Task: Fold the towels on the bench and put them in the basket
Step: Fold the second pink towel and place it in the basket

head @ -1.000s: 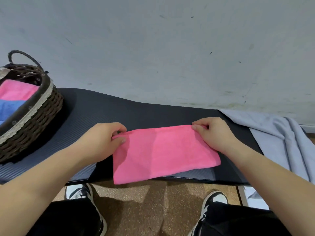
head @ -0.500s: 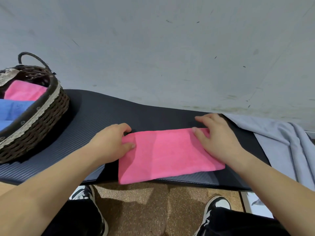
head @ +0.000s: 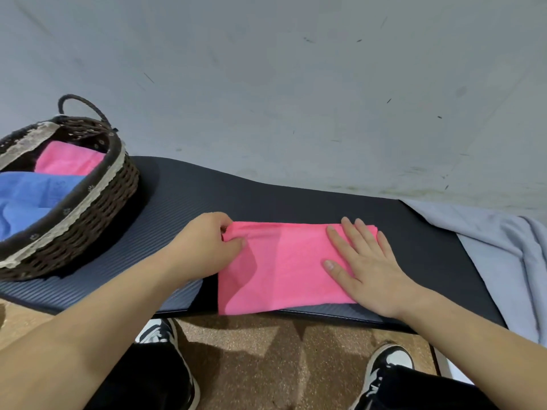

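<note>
A folded pink towel (head: 281,267) lies on the dark bench mat (head: 296,202), its near edge hanging a little over the front. My left hand (head: 204,247) pinches the towel's far left corner between thumb and fingers. My right hand (head: 364,261) lies flat on the towel's right part with straight, spread fingers. At the left stands a dark wicker basket (head: 97,208) with a lace trim and a loop handle. Inside it are a folded blue towel (head: 32,196) and a pink towel (head: 68,159).
A grey cloth (head: 500,247) is draped over the right end of the bench. A pale wall rises right behind the bench. Below the front edge are my knees, two black-and-white shoes (head: 390,362) and a cork-coloured floor.
My right hand let go of the far right corner and flattened onto the towel. My left hand stayed pinching the left corner. The camera shifted, bringing more of the basket into view.
</note>
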A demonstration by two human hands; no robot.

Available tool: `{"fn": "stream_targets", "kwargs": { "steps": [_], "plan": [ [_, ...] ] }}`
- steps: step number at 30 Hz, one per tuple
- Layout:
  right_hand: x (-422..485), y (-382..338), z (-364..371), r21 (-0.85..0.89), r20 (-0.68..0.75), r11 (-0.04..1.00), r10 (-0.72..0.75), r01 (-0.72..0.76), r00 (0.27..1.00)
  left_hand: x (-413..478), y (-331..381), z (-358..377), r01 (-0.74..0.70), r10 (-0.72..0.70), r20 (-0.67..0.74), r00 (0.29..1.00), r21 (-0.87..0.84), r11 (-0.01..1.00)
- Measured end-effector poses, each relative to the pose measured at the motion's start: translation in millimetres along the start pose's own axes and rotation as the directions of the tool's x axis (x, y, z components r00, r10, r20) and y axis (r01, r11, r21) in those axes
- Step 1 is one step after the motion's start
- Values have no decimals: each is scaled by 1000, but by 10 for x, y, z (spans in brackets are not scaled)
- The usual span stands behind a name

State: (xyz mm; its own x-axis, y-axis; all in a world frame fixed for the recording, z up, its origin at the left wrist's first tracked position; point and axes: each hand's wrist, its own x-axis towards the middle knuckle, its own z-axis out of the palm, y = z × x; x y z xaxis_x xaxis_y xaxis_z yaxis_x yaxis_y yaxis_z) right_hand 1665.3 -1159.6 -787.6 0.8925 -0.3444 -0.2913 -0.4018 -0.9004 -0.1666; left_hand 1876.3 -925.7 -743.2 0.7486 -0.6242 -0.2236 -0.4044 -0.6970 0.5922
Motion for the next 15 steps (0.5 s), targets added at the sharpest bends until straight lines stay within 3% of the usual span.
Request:
{"fn": "stream_targets", "kwargs": {
  "steps": [4,9,15],
  "plan": [
    [-119,-302,85,-41,-34,999,18,-19,999,16,-29,-177,38,-45,-99,994,-71,997],
    [-124,-325,-62,120,-126,992,-27,43,992,-68,173,-222,-73,50,-201,978,-109,991],
    [-177,-173,-236,324,-359,942,37,88,932,-241,844,23,-135,138,-18,990,-376,917]
  ]
}}
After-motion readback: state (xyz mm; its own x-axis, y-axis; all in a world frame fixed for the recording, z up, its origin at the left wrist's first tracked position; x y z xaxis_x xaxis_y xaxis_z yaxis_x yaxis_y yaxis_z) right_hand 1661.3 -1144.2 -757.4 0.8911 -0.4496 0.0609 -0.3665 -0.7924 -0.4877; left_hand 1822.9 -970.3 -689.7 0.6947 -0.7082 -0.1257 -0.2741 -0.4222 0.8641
